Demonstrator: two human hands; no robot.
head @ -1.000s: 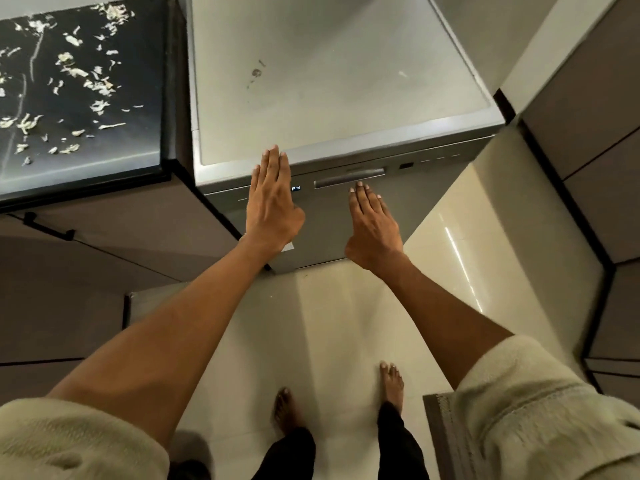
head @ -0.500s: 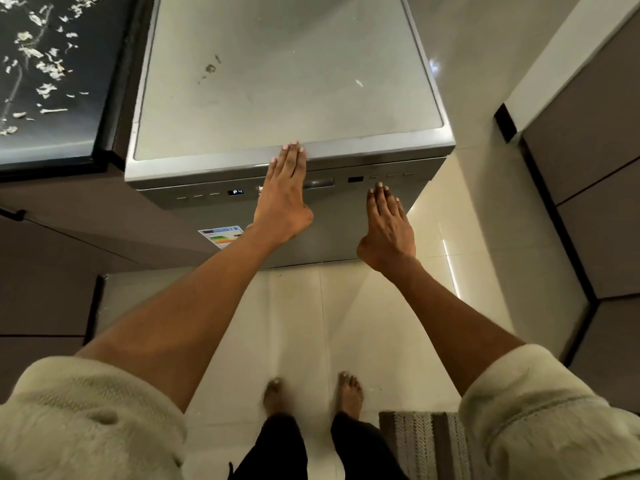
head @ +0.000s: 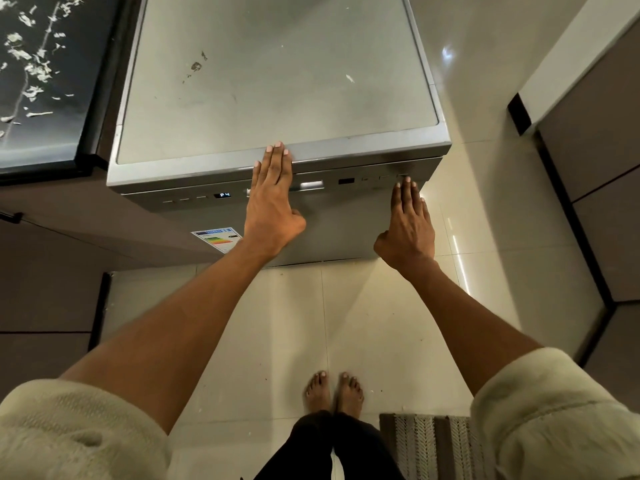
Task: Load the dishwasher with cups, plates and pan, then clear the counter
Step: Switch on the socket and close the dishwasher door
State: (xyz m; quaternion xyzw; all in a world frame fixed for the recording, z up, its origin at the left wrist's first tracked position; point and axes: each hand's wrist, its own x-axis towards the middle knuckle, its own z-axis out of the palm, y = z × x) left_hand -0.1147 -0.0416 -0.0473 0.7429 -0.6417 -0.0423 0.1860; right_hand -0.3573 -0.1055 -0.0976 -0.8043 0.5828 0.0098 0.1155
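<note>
Head view: your left hand (head: 273, 199) and right hand (head: 408, 223) lie flat, fingers straight, holding nothing, on the shut dishwasher (head: 277, 98) door ahead; a stray fingertip could hit the panel buttons (head: 384, 177).

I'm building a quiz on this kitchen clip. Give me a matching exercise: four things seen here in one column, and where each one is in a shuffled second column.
Things:
1. left hand
2. right hand
3. energy label
4. striped mat

Places:
A. on the floor beside the feet
B. flat on the dishwasher door, reaching its top edge
C. near the door's right-hand buttons
D. lower left of the door front

Pairs: 1-B, 2-C, 3-D, 4-A
</note>
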